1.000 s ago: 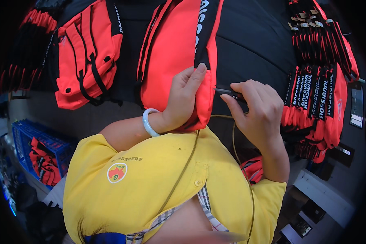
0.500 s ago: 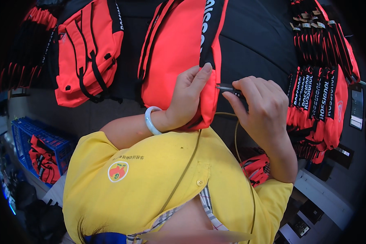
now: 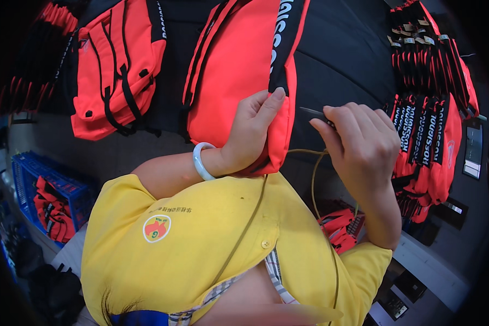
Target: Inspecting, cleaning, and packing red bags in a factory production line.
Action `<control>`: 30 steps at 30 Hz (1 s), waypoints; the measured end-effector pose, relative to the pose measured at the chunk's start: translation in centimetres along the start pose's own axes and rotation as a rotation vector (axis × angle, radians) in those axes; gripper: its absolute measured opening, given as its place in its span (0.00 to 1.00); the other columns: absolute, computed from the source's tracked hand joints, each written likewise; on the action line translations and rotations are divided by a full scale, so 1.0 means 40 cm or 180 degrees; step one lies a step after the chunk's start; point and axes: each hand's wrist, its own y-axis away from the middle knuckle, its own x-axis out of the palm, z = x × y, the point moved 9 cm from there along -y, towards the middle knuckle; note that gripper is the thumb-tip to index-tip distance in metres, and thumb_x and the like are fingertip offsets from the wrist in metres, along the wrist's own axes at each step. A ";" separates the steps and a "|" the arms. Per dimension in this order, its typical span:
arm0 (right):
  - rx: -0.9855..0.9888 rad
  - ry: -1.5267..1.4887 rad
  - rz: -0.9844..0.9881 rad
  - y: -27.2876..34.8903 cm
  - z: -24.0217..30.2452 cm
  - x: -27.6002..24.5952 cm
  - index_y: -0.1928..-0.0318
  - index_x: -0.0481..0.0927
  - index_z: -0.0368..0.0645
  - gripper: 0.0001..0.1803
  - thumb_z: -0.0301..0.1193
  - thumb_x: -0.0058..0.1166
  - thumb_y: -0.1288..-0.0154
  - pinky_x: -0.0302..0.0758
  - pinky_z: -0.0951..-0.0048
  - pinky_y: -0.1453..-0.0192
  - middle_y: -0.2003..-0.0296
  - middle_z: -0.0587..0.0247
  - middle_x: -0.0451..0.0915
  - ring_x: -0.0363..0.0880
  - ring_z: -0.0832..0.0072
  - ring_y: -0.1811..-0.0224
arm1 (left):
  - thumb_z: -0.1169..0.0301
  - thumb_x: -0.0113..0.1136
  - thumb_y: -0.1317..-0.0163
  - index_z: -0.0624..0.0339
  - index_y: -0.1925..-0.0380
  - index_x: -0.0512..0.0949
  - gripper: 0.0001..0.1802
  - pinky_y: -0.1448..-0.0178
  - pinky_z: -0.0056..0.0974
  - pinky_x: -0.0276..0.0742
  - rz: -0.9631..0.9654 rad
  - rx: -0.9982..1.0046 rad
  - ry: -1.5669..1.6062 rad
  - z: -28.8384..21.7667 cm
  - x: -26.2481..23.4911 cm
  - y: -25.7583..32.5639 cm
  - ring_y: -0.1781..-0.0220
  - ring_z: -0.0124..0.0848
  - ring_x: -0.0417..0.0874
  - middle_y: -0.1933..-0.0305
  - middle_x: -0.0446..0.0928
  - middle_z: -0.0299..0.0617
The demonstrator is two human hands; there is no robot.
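A bright red-orange backpack (image 3: 231, 65) with a black, white-lettered side panel lies before me on a dark surface, its lower end close to my body. My left hand (image 3: 251, 125) grips its lower right edge, thumb pressed on the black panel, fingers partly hidden. To the right, my right hand (image 3: 364, 141) is closed around small thread snips (image 3: 312, 112). Their pointed metal tip faces the bag's edge, a short gap away; the handles are hidden in my fingers. A thin tan cord (image 3: 313, 185) hangs from my neck and passes near the right hand.
A second red-orange backpack (image 3: 100, 81) with black straps lies to the left. Stacked bags (image 3: 429, 141) line the right side, with more stacked at the far left. A blue crate (image 3: 81, 201) holding red-and-black pieces stands at lower left.
My right hand has drawn back to the right with the snips, so their tip has left the bag's edge. The left hand keeps its grip, and the bag has barely shifted.
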 end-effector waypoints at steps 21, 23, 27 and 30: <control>-0.0140 -0.0186 0.0336 0.003 0.022 0.048 0.76 0.69 0.46 0.14 0.34 0.63 0.51 0.63 0.71 0.71 0.81 0.69 0.66 0.70 0.73 0.77 | 0.61 0.49 0.26 0.55 0.79 0.69 0.20 0.74 0.25 0.52 0.0051 0.0032 -0.0115 -0.001 0.001 0.004 0.76 0.12 0.54 0.79 0.59 0.22; -0.0199 -0.0123 0.0374 -0.005 0.027 0.048 0.76 0.69 0.46 0.13 0.34 0.63 0.50 0.63 0.71 0.71 0.81 0.69 0.65 0.70 0.74 0.78 | 0.61 0.49 0.26 0.55 0.79 0.69 0.20 0.74 0.25 0.52 0.0039 0.0094 -0.0195 -0.002 -0.001 0.004 0.76 0.12 0.55 0.80 0.59 0.22; -0.0291 -0.0020 0.0530 -0.014 0.036 0.055 0.76 0.68 0.47 0.13 0.34 0.62 0.50 0.62 0.71 0.72 0.81 0.69 0.65 0.70 0.74 0.78 | 0.61 0.49 0.26 0.55 0.79 0.69 0.20 0.74 0.24 0.52 -0.0005 0.0192 -0.0398 -0.006 -0.009 0.007 0.76 0.12 0.55 0.80 0.59 0.23; -0.0293 -0.0037 0.0381 -0.011 0.030 0.053 0.77 0.67 0.47 0.14 0.34 0.62 0.50 0.62 0.71 0.72 0.81 0.69 0.66 0.70 0.74 0.78 | 0.61 0.48 0.26 0.55 0.79 0.69 0.20 0.74 0.24 0.52 0.0032 0.0145 -0.0279 -0.011 -0.003 0.009 0.76 0.12 0.55 0.80 0.60 0.23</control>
